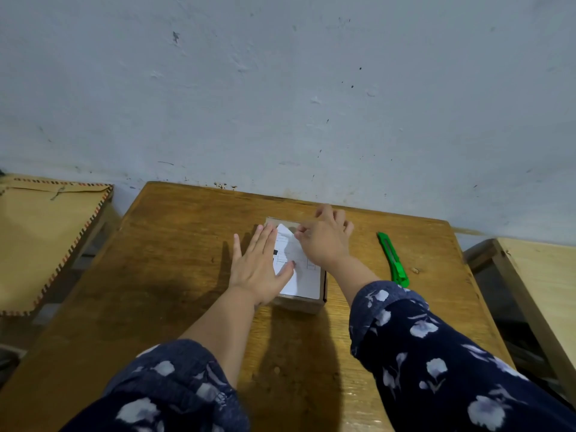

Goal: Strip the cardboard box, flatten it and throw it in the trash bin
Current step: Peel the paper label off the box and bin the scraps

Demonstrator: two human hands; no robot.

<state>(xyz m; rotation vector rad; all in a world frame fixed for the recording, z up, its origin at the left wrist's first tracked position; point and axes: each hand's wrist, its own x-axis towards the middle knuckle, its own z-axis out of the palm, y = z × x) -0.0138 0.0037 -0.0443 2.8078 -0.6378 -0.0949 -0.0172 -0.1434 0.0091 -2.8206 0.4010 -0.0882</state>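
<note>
A small brown cardboard box [300,304] lies on the wooden table [174,244] near the wall. A white printed label [304,275] covers its top, and the label's far corner is lifted off the cardboard. My left hand [258,269] lies flat on the left part of the box top, fingers straight, pressing it down. My right hand [324,238] is at the far edge of the box and pinches the lifted corner of the label between thumb and fingertips.
A green utility knife [393,260] lies on the table to the right of the box. A large brown envelope [40,238] rests on a surface at the left. Another pale wooden surface [542,282] stands at the right. The wall runs close behind the table.
</note>
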